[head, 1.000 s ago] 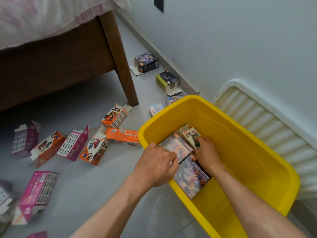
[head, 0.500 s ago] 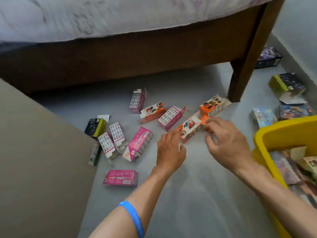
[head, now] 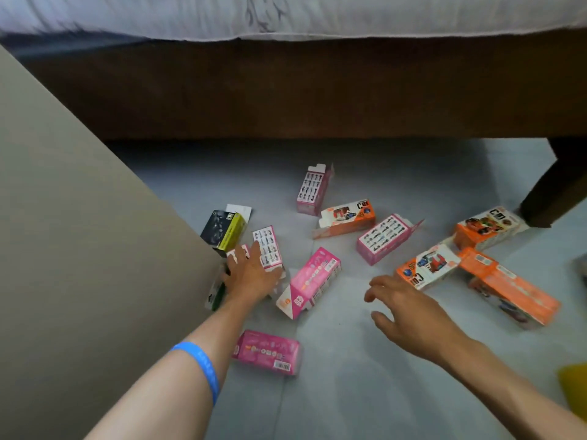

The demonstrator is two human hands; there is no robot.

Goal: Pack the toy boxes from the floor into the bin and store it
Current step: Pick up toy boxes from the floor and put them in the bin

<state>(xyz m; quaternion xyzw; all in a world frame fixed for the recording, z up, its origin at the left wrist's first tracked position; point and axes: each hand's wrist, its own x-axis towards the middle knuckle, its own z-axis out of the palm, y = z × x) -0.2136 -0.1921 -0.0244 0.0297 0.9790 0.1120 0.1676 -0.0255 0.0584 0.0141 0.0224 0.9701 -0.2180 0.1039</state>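
We see our left hand (head: 251, 274) stretched out low over the grey floor (head: 333, 392), fingers straight and spread, lying on a small pink-and-white cardboard toy box (head: 268, 247) beside the beige cabinet side (head: 79, 249); it holds nothing, and we judge it is flat like that to gather several boxes at once; a blue rubber wristband (head: 203, 366) sits on that forearm. Our right hand (head: 403, 309) hangs over bare floor, fingers loosely bent and gripping nothing, just short of an orange-and-white cardboard toy box (head: 425, 268); that one looks the nearest pick.

The toy boxes lie scattered between cabinet and dark wooden bed frame (head: 286, 90): a long pink box (head: 309, 282) between our hands; a flat pink box (head: 266, 352) under the left forearm; a black-and-yellow box (head: 224, 230) against the cabinet; more pink and orange ones towards the bed leg (head: 552, 192). Only a yellow plastic corner (head: 575, 385), likely the bin, shows at the right edge; so we judge most of the packing is still to do.
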